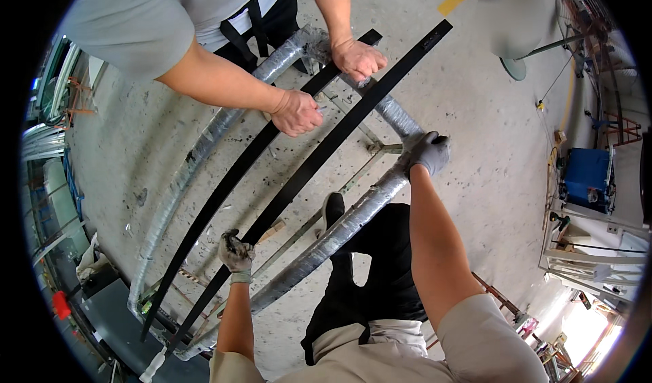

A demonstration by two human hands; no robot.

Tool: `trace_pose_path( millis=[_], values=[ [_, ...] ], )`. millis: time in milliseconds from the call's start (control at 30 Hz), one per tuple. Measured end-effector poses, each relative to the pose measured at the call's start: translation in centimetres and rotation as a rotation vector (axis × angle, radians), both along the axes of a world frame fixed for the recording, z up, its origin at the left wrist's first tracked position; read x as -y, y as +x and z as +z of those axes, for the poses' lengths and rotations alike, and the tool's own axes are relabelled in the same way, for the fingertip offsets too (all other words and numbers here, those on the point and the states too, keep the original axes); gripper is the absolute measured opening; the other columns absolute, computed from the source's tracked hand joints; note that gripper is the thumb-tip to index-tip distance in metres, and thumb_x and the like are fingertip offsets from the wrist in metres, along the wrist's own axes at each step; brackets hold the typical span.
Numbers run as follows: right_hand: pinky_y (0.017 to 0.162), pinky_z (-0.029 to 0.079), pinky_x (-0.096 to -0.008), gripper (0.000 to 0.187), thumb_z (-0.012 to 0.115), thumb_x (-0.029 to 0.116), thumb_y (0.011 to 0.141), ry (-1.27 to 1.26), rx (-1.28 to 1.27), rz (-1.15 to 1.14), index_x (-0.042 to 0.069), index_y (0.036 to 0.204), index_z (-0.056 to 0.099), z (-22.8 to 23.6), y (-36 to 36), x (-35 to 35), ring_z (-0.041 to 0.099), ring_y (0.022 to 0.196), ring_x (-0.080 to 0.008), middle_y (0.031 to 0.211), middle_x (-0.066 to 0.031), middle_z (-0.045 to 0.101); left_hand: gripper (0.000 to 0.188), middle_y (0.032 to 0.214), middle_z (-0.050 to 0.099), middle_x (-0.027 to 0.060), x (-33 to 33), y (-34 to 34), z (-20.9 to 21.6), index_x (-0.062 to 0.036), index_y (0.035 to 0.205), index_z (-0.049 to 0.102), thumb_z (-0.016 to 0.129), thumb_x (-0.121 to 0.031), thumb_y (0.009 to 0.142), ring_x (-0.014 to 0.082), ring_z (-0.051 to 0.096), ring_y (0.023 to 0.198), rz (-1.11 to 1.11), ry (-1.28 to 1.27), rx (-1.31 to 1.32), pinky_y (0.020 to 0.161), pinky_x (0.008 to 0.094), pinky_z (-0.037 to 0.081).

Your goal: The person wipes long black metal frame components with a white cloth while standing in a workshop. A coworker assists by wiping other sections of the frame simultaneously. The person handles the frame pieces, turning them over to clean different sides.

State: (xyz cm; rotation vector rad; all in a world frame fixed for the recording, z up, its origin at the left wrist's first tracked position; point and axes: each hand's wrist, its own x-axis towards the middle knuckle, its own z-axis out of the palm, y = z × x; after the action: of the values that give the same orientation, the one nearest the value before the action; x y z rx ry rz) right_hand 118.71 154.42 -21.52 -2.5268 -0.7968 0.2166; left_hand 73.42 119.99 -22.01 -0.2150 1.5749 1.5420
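Observation:
Two long black bars lie slantwise across a stand whose padded rails are wrapped in shiny silver film. My left hand (236, 252), in a soiled grey glove, is closed beside the lower part of the nearer black bar (326, 149); what its fingers hold, if anything, is hidden. At the right corner of the wrapped frame (367, 206), my gloved right hand (429, 153) rests with curled fingers, their contents out of sight. Opposite me, a co-worker's bare hand (297, 113) is closed by the farther black bar (234, 179). Their other hand (360, 58) is near its upper end.
A pale-handled tool (153, 367) shows at the bars' lower end. To the left are a dark grey surface (122, 322) and racks. A blue bin (587, 176) and a metal rack (591, 257) stand on the right. A round-based pedestal (514, 69) is at upper right.

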Motion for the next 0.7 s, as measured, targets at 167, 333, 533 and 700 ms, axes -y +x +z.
trace_pose_path(
  millis=[167, 333, 533, 700],
  values=[
    [0.085, 0.051, -0.0501, 0.037, 0.052, 0.039, 0.096, -0.017, -0.052, -0.016, 0.004, 0.097, 0.065, 0.5, -0.1, 0.4, 0.067, 0.099, -0.0384, 0.103, -0.0197, 0.071, 0.043, 0.051, 0.038, -0.0013, -0.9, 0.6, 0.9, -0.0006, 0.095, 0.066, 0.047, -0.038, 0.104, 0.0148, 0.038, 0.034, 0.048, -0.028, -0.034, 0.033, 0.0302, 0.036],
    [0.084, 0.051, -0.0505, 0.036, 0.052, 0.037, 0.096, -0.005, -0.018, 0.003, 0.004, 0.099, 0.065, 0.1, -0.1, 0.3, 0.067, 0.097, -0.0392, 0.100, -0.0196, 0.071, 0.047, 0.054, 0.042, -0.0016, 0.0, 0.6, 0.1, 0.0014, 0.098, 0.067, 0.048, -0.040, 0.104, 0.0144, 0.042, 0.036, -0.105, 0.004, -0.323, 0.035, 0.0311, 0.039],
    [0.083, 0.051, -0.0508, 0.036, 0.051, 0.036, 0.095, -0.004, -0.043, -0.005, 0.003, 0.098, 0.064, 1.2, -0.6, 0.1, 0.067, 0.097, -0.0395, 0.100, -0.0204, 0.071, 0.023, 0.061, 0.045, -0.0030, 0.5, 0.9, -0.2, -0.0007, 0.097, 0.066, 0.048, -0.014, 0.103, 0.0092, 0.047, 0.045, -0.300, -0.076, -0.625, 0.041, 0.0260, 0.040],
    [0.085, 0.051, -0.0526, 0.039, 0.052, 0.038, 0.094, 0.016, -0.024, -0.002, 0.002, 0.098, 0.067, 0.6, -0.3, 0.2, 0.067, 0.097, -0.0417, 0.100, -0.0217, 0.072, 0.021, 0.064, 0.047, -0.0041, 0.2, 0.7, 0.5, -0.0012, 0.097, 0.064, 0.044, -0.004, 0.100, 0.0066, 0.049, 0.048, -0.175, 0.009, -0.351, 0.042, 0.0256, 0.040]
  ],
)
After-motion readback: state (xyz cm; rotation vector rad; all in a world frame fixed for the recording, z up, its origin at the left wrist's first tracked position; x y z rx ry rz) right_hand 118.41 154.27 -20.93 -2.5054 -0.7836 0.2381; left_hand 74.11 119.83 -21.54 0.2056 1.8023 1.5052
